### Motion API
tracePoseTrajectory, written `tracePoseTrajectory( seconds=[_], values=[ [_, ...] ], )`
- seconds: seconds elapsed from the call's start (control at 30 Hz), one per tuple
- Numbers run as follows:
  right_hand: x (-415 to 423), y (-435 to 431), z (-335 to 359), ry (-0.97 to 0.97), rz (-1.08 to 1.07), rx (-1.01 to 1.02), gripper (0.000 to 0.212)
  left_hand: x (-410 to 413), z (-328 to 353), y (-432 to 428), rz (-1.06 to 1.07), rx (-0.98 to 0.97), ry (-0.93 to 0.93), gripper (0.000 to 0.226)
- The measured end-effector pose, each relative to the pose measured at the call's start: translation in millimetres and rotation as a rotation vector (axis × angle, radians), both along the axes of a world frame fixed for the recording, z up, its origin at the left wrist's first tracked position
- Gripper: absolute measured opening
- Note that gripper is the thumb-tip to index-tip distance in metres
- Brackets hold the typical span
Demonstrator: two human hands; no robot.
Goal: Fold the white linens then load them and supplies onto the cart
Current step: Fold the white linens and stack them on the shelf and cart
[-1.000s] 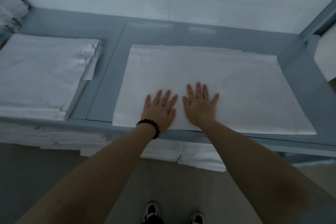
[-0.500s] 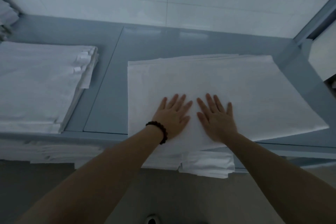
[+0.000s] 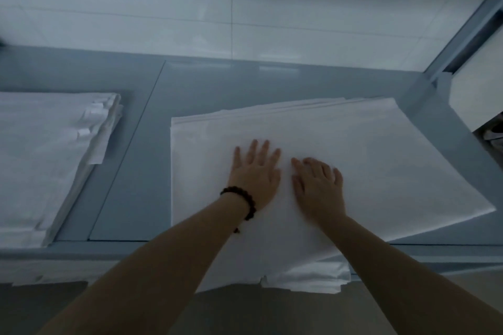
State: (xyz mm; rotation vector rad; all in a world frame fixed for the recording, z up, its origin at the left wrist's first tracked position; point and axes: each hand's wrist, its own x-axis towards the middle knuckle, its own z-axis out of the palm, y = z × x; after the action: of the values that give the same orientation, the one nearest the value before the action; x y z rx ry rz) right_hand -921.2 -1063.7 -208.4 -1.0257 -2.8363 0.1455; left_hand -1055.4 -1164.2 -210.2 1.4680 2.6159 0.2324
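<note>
The fingers (image 3: 265, 152) of the left hand (image 3: 255, 174) are straight and spread, flat on the folded white sheet (image 3: 381, 171). The right hand (image 3: 318, 185) has its fingers (image 3: 313, 164) bent a little, tips pressing the same sheet. A dark bead band (image 3: 245, 201) is on the left wrist. The sheet lies on the right part of the grey shelf (image 3: 130, 171), with its near edge hanging over. A pile of white sheets (image 3: 40, 158) sits at the left.

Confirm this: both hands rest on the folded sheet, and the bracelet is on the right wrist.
Wrong wrist: the bracelet is on the left wrist, as the head view shows. The left hand and right hand do both rest on the folded sheet.
</note>
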Motion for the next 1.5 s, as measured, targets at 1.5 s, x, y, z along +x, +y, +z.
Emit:
tracePoseTrajectory(
  seconds=[1.5],
  values=[
    [-78,-2,3,-0.125,-0.23,-0.192,0.061,-24,26,-22,0.291,-0.06,-0.112,0.061]
  ],
)
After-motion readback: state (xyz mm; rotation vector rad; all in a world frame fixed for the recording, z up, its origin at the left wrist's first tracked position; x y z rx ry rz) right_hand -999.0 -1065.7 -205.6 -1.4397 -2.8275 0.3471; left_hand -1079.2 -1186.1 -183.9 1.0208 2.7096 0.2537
